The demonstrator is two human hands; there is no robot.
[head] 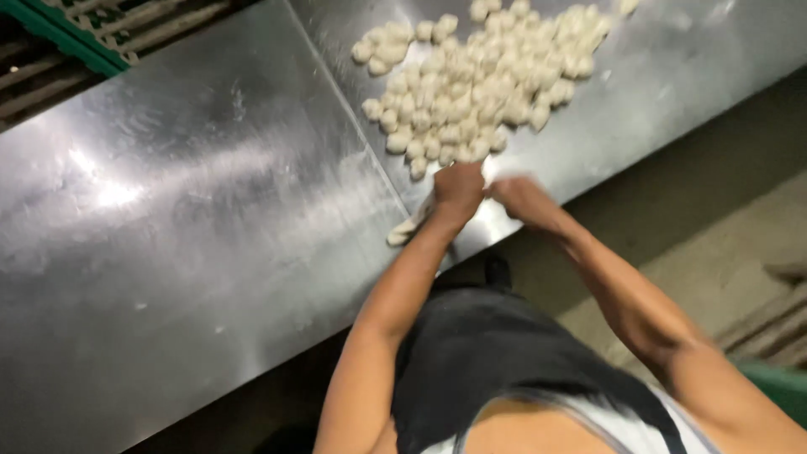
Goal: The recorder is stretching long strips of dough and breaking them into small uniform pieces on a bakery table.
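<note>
- We see our left hand [458, 189] curled around the top of a long strip of dough [409, 227]. The fingers look closed on it, but the picture is blurry.
- Our right hand [519, 195] is just beside the left one. It is too blurry, so we cannot tell if it is open or if it holds anything.
- The strip of dough hangs down from our left hand to the near edge of the metal table [193, 235]. Its low end touches the table.
- We think the dough is soft, light and a bit sticky. It will stretch and droop if we grab one end only. It is better to hold it near the middle or close to where we pinch.
- Far from us lies a big pile of little dough balls [479, 76]. They touch each other, and the nearest ones are right by our hands.
- Counting: one strip, one pile, two hands. There are too many balls to count, many dozens for sure.
- A green crate [76, 34] sits at the far left corner.
</note>
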